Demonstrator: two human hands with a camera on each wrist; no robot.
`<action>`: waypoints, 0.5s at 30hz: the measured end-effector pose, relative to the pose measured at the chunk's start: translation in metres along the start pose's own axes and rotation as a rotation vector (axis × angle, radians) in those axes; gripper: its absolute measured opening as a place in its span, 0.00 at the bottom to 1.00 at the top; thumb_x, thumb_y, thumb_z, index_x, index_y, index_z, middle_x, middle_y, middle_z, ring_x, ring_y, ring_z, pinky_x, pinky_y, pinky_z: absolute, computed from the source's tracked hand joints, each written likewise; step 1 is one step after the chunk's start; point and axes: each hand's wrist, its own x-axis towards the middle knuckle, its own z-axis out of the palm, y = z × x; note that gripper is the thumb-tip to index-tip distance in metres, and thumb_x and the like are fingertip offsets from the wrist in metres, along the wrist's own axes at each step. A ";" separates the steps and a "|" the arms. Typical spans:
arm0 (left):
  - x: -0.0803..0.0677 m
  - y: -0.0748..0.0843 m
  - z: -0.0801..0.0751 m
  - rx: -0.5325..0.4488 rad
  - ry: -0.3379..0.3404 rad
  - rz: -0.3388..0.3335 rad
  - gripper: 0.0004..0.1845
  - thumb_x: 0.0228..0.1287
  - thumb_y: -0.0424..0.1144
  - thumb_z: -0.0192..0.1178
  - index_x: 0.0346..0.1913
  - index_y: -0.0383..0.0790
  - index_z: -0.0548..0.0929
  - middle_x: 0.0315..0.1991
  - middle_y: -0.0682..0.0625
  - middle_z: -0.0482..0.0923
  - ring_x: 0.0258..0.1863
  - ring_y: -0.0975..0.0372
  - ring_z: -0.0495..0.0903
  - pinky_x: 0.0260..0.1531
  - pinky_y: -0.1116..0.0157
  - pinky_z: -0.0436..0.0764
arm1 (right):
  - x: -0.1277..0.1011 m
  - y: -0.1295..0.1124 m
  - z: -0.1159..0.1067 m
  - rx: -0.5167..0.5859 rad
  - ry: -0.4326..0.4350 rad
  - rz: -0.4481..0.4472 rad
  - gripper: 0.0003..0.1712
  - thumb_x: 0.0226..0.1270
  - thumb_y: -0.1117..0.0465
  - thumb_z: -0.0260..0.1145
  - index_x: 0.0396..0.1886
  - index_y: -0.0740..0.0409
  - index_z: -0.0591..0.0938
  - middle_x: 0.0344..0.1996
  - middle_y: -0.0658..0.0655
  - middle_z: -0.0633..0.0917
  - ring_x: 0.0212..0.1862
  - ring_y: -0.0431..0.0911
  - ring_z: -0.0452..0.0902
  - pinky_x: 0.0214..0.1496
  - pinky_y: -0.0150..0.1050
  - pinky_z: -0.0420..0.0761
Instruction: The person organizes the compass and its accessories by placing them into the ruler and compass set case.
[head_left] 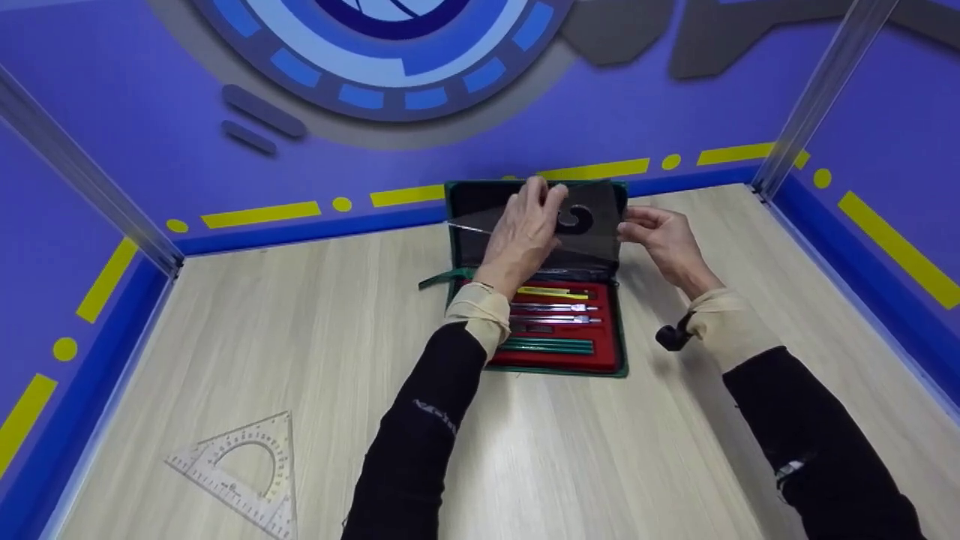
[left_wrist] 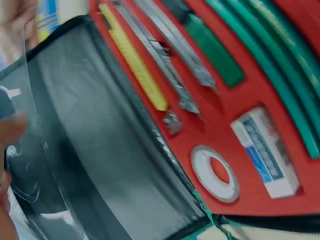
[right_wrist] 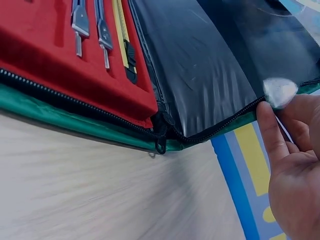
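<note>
Two hands are holding one clear, smoke-tinted plastic set square over the black lid half of an open green zip case in the head view. The left hand is lying across the sheet's left part with its fingers curled over the upper edge, and the right hand is pinching the right corner between thumb and fingertips. The case's red foam tray is showing a yellow-handled tool, metal drawing instruments and green pencils lying in their slots. A second, clear protractor triangle is lying well apart on the pale wooden table near its left front corner.

From the left wrist camera, the sheet's clear edge is hanging just over the black lining, while the tray is holding a white ring of tape and a white-and-blue eraser (the hand itself is only a blur at the frame's edge, so its grip cannot be judged there).

From the right wrist camera, the right hand's fingers are curling beside the zip at the lid's corner, with the sheet's corner caught against them.

Handling this well probably means keeping the sheet flat and parallel to the lid, gripping only by the edges so that the plastic is not flexing or smearing, and letting one hand steer while the other is merely steadying, with the corner kept clear of the zip teeth.
</note>
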 end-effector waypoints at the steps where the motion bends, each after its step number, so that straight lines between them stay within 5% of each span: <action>1: -0.001 0.001 0.001 0.019 -0.029 0.009 0.33 0.68 0.44 0.71 0.67 0.46 0.61 0.57 0.45 0.60 0.51 0.54 0.68 0.57 0.60 0.69 | 0.000 0.000 0.000 0.007 -0.008 -0.001 0.19 0.72 0.71 0.68 0.60 0.72 0.82 0.37 0.46 0.90 0.37 0.40 0.87 0.46 0.34 0.85; 4: -0.004 0.002 0.002 0.024 -0.104 0.011 0.42 0.63 0.50 0.75 0.70 0.48 0.58 0.59 0.45 0.58 0.53 0.54 0.65 0.58 0.59 0.65 | 0.000 0.001 0.000 0.018 -0.022 -0.002 0.18 0.73 0.71 0.67 0.60 0.71 0.82 0.38 0.47 0.91 0.38 0.41 0.87 0.47 0.35 0.85; 9: -0.006 0.004 0.000 0.038 -0.235 -0.008 0.52 0.58 0.50 0.78 0.77 0.51 0.53 0.73 0.40 0.52 0.71 0.50 0.61 0.72 0.57 0.61 | 0.000 0.001 -0.001 0.019 -0.018 -0.003 0.17 0.73 0.71 0.66 0.59 0.71 0.82 0.38 0.48 0.90 0.37 0.41 0.88 0.47 0.34 0.84; 15: -0.007 0.010 0.003 0.193 -0.223 0.081 0.48 0.64 0.45 0.71 0.79 0.47 0.53 0.75 0.37 0.53 0.69 0.48 0.63 0.72 0.57 0.63 | 0.001 0.001 -0.002 0.027 -0.011 0.005 0.18 0.72 0.70 0.68 0.59 0.72 0.82 0.38 0.48 0.91 0.38 0.40 0.88 0.48 0.36 0.85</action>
